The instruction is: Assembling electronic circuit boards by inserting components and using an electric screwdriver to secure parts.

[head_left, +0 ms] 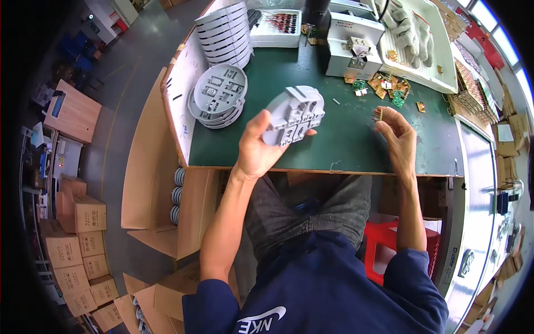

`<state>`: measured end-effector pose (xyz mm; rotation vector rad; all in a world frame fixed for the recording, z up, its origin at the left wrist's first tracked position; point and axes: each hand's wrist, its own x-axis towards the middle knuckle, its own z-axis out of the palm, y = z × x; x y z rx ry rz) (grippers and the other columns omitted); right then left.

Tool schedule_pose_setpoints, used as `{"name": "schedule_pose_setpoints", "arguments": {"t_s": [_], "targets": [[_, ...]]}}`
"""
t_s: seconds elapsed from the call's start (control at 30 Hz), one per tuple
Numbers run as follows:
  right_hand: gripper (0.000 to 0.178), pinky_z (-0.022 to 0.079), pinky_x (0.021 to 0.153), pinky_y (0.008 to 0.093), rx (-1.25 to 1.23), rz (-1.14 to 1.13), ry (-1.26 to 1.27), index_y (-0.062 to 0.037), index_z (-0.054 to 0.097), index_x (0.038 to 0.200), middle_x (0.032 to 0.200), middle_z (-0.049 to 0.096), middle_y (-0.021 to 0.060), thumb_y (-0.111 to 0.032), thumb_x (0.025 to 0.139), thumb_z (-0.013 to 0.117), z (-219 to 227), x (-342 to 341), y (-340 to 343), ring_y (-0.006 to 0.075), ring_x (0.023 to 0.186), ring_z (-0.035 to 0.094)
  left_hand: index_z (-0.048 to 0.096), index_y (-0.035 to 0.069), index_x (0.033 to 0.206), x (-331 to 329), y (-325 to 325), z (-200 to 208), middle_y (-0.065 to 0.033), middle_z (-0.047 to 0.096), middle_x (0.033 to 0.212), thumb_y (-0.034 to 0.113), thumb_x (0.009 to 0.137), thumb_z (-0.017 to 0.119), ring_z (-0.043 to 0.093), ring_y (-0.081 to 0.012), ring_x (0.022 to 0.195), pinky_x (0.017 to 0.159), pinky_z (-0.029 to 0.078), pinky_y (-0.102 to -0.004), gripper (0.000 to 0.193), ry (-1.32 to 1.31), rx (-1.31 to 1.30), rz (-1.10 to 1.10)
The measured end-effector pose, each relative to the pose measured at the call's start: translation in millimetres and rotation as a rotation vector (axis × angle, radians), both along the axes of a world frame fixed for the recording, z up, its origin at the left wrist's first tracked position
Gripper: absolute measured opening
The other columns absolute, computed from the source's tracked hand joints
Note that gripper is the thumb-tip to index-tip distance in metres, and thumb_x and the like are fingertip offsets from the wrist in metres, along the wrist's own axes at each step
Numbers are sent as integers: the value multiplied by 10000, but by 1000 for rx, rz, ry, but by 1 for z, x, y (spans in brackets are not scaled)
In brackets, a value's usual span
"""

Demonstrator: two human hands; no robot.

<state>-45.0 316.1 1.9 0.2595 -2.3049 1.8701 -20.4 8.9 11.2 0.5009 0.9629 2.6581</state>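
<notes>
My left hand [256, 149] grips a round grey plastic housing [296, 114], tilted up above the green tabletop. Moulded slots and compartments show on its face. Off to the right, my right hand [399, 138] pinches a small circuit board [378, 114] between thumb and fingers, partly hidden by the fingertips. Beyond that hand lies a loose pile of small gold and green circuit boards [389, 86]. Left of the held housing, a short stack of similar grey housings [223, 83] stands on the table. A small white stick-like piece [336, 101] lies between my hands.
At the back left rises a tall stack of grey round parts [223, 36], beside a white foam tray [272, 40] of red-and-black components. A boxy grey machine [340, 58] stands at the back. A white tray [445, 72] holds gloves. Open cardboard boxes [146, 167] flank the table's left side.
</notes>
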Motion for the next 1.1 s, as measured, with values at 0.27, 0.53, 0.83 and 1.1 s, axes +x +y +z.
{"name": "schedule_pose_setpoints", "arguments": {"t_s": [0.27, 0.53, 0.83, 1.1], "targets": [[365, 559, 937, 343, -207, 260, 3, 8, 647, 1289, 1211, 707, 127, -72, 938, 711, 26, 12, -44, 185, 1062, 677, 577, 84, 1415, -6, 26, -2, -232, 515, 1452, 539, 773, 799, 494, -377, 1340, 1092, 402, -476, 817, 880, -1565, 570], [359, 532, 994, 314, -315, 410, -12, 15, 648, 1286, 1216, 704, 92, -37, 935, 699, 33, 19, -54, 152, 1082, 664, 758, 111, 1118, 7, 34, 23, -96, 651, 1332, 236, 851, 802, 557, -301, 1288, 1071, 448, -414, 298, 755, -1181, 726], [326, 534, 987, 311, -308, 420, -25, 24, 650, 1269, 1210, 710, 105, -15, 948, 681, 29, 25, -64, 152, 1078, 664, 770, 104, 999, 11, 35, 24, -47, 706, 1220, 150, 859, 787, 600, -282, 1231, 1017, 488, -396, 149, 745, -1173, 826], [328, 559, 865, 342, 465, 189, 241, 9, 677, 1216, 1116, 722, 143, -61, 899, 723, 53, -6, -75, 216, 995, 713, 572, -4, 1333, 15, 27, 6, -197, 547, 1405, 369, 788, 851, 507, -363, 1306, 1078, 428, -461, 718, 609, -1344, 853]]}}
